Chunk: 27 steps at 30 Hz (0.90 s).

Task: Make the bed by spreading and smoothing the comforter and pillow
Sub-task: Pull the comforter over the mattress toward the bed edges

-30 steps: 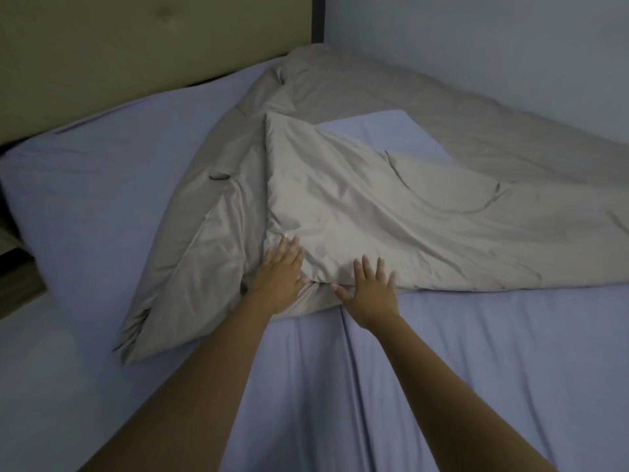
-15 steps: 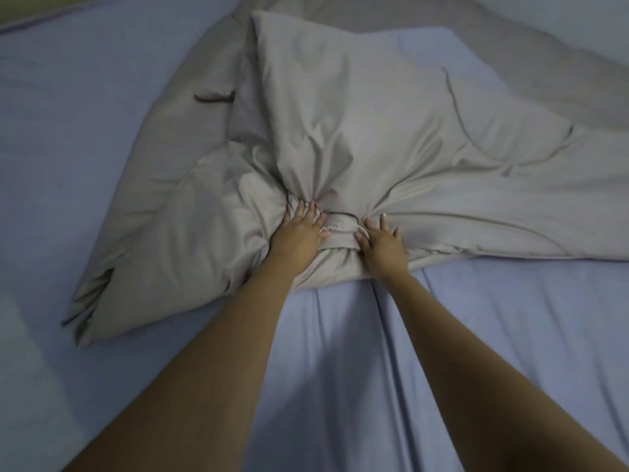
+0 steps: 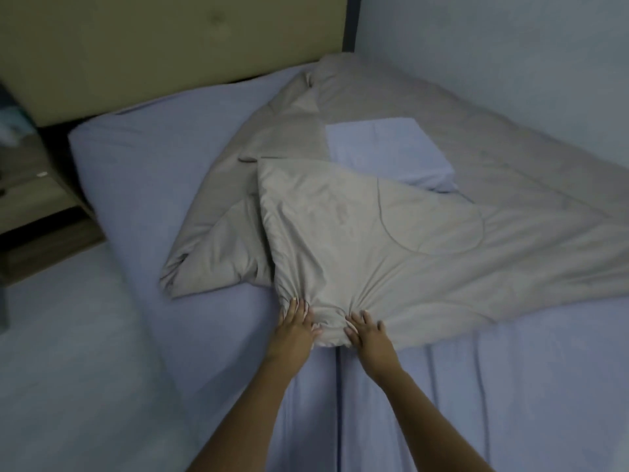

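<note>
A beige comforter (image 3: 374, 233) lies crumpled and folded over itself across the far half of the bed. A lavender pillow (image 3: 388, 148) rests on it near the wall, its near end tucked under the folded flap. My left hand (image 3: 294, 327) and my right hand (image 3: 369, 332) sit close together at the flap's near corner. Each grips a bunch of gathered fabric, and creases fan out from the fingers. Both forearms reach in from the bottom of the view.
The lavender bed sheet (image 3: 476, 386) is bare in front of the comforter and along the left side. An olive headboard (image 3: 170, 46) stands at the back, a wall (image 3: 510, 63) runs along the right, and a nightstand (image 3: 27, 199) sits at the left.
My flat hands closed on the comforter's near edge, bunched it and drew it toward me. More of the pillow now shows beyond the flap.
</note>
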Available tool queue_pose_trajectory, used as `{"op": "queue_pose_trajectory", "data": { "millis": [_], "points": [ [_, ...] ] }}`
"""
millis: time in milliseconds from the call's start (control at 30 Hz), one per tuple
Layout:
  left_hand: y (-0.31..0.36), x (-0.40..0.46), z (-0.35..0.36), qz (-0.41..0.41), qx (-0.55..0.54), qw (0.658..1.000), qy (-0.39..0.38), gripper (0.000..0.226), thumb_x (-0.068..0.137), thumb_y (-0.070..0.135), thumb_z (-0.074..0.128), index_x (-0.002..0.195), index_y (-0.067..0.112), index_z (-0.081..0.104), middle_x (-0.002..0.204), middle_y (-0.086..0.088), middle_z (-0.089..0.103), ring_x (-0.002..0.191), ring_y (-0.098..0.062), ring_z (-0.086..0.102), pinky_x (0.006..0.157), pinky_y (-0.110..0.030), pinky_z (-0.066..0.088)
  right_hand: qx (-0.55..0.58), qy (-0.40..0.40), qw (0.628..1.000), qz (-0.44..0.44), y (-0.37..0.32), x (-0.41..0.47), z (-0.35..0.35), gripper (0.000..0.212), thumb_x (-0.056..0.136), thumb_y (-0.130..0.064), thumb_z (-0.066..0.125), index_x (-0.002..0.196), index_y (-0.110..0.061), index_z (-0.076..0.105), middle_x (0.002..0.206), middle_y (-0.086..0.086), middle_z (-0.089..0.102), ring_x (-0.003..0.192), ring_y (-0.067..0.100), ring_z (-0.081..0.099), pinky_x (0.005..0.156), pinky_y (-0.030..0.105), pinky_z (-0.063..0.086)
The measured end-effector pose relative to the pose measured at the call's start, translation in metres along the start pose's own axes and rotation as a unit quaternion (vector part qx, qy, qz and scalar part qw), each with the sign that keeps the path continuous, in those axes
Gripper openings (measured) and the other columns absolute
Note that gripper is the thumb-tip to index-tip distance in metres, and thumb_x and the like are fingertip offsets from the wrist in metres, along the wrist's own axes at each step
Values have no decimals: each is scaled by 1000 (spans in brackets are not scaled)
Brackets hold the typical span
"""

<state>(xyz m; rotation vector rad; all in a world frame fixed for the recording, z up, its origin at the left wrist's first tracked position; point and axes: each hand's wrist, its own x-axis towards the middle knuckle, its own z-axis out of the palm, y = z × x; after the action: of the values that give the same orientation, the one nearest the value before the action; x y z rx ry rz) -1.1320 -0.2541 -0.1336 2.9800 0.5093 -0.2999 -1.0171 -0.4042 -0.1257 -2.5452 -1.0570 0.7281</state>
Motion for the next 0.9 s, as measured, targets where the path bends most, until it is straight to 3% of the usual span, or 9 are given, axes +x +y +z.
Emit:
{"op": "queue_pose_trajectory", "data": {
  "millis": [67,133,200,267,367,433,500,600,900],
  "points": [
    [29,-42,-16,-29,3,1000,-2,57,79,38,36,92,0,77,100,-16,74,92,-31,72,69,-39,59,11,5,1000,-12,3,-43,-7,118,65,-81,-22,142,-18,42,151,-1,38,146,19,19,114,38,13],
    [60,-82,-26,-62,-21,998,12,57,79,39,36,89,2,77,98,-16,74,92,-30,72,69,-40,59,1,-14,1000,-22,5,-89,-15,69,95,-59,10,143,-17,39,153,-1,35,146,17,17,115,34,12],
    [91,-127,-31,-99,-28,995,11,56,82,40,37,94,1,76,104,-18,72,98,-32,70,75,-42,58,-21,-23,998,-45,9,-136,-18,44,104,-31,29,144,-15,36,154,1,32,146,17,16,114,32,11],
    [121,-175,-28,-99,-40,994,-21,55,85,39,40,101,-1,74,112,-21,69,106,-35,66,83,-45,55,-34,-41,996,-65,16,-186,-15,43,104,-26,31,145,-14,34,154,1,31,146,17,16,115,32,11],
    [167,-232,-16,-119,-56,991,-10,58,79,42,34,86,5,78,97,-14,74,93,-28,72,70,-39,58,-46,-59,994,-85,29,-253,-8,44,104,-25,30,146,-14,32,155,1,30,147,17,16,115,33,11],
    [196,-266,-25,-156,-40,986,-32,61,84,43,32,97,5,77,108,-16,72,105,-28,68,82,-38,56,-51,-60,993,-93,36,-290,-5,44,104,-25,30,147,-13,32,154,2,31,146,18,17,115,33,12],
    [222,-300,-30,-178,-71,980,-55,61,98,41,29,135,-1,51,146,-22,43,138,-31,38,112,-41,32,-55,-69,991,-98,42,-326,-2,44,104,-24,31,146,-12,32,154,3,32,146,19,19,114,33,14],
    [256,-343,-24,-198,-59,976,-74,60,104,40,22,152,5,16,161,-15,9,149,-28,4,119,-42,3,-60,-67,990,-108,54,-376,8,43,104,-25,33,145,-11,34,151,6,38,144,21,23,111,33,18],
    [356,-470,-3,-216,-71,971,-69,61,103,41,23,152,5,15,161,-14,7,149,-28,3,119,-42,4,-69,-52,983,-162,99,-511,38,42,102,-29,39,138,-10,46,140,10,51,140,25,34,107,37,28]
  ]
}}
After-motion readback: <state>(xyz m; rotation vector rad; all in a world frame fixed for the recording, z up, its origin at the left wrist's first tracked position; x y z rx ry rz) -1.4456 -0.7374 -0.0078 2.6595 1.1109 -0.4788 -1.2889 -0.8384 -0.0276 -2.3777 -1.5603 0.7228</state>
